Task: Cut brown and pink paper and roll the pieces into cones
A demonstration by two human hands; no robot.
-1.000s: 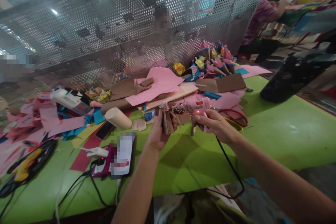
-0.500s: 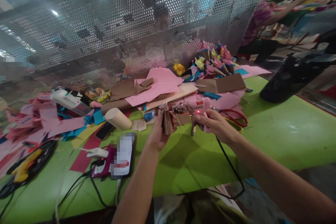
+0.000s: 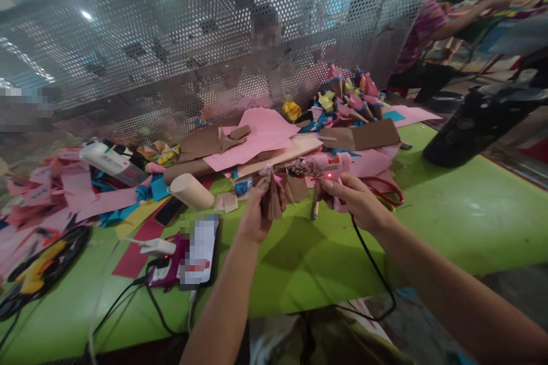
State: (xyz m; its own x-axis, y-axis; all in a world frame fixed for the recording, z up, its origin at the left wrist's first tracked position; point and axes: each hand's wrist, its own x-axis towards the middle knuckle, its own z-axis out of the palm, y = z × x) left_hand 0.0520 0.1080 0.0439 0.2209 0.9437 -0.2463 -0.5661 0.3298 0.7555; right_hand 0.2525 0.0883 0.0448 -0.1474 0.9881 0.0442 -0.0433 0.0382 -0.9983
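My right hand [image 3: 357,199] grips a pink hot glue gun [image 3: 338,166] with a small red light lit on its side. Its nozzle end looks crusted with brownish residue and points left. Closed around a folded piece of brown paper [image 3: 272,199], my left hand [image 3: 255,214] holds it upright over the table. A small gap separates the nozzle from the paper's top. From the gun's handle a black cord runs down past the table's front edge. Beneath the gun, a pencil-like stick [image 3: 315,209] lies on the table. My fingertips on the glue gun's far side are hidden.
Pink and brown paper sheets [image 3: 261,137] pile up behind my hands. A cardboard tube [image 3: 192,191], a phone [image 3: 200,251] and a purple power strip [image 3: 165,268] lie left. Red-handled scissors [image 3: 387,188] and a dark tumbler [image 3: 462,131] are right. Paper flowers [image 3: 355,100] lean by the perforated metal screen [image 3: 192,40].
The glue gun in my right hand has moved slightly right and up, away from the brown paper. My left hand keeps its hold, and the paper has turned a little.
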